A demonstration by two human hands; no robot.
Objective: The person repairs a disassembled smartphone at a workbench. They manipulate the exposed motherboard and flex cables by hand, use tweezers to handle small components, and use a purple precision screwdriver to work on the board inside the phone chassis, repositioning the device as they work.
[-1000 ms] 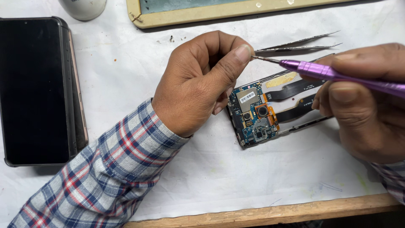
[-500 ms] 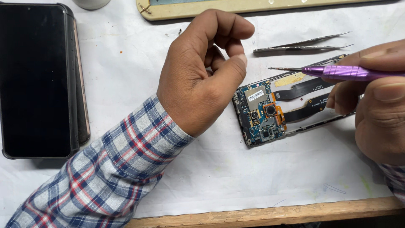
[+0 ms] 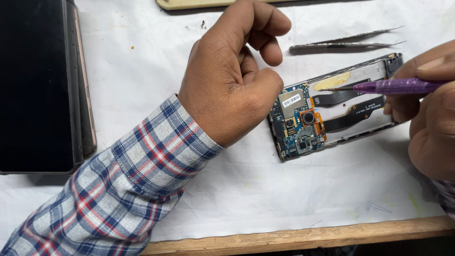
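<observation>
A pair of metal tweezers (image 3: 346,41) lies on the white paper (image 3: 265,189) covering the surface. At the left edge a dark phone in a case (image 3: 40,85) lies flat. A tan frame (image 3: 199,4) shows at the top, and a wooden edge (image 3: 303,235) runs along the bottom.

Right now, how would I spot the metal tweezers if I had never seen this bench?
Start at the white sheet covering the wooden bench, then find the opened phone with its blue circuit board showing. Just above it, towards the far edge, lie the tweezers. They are the only thin, silvery, pointed thing there, lying untouched, unlike the purple tool in the right hand.
</observation>
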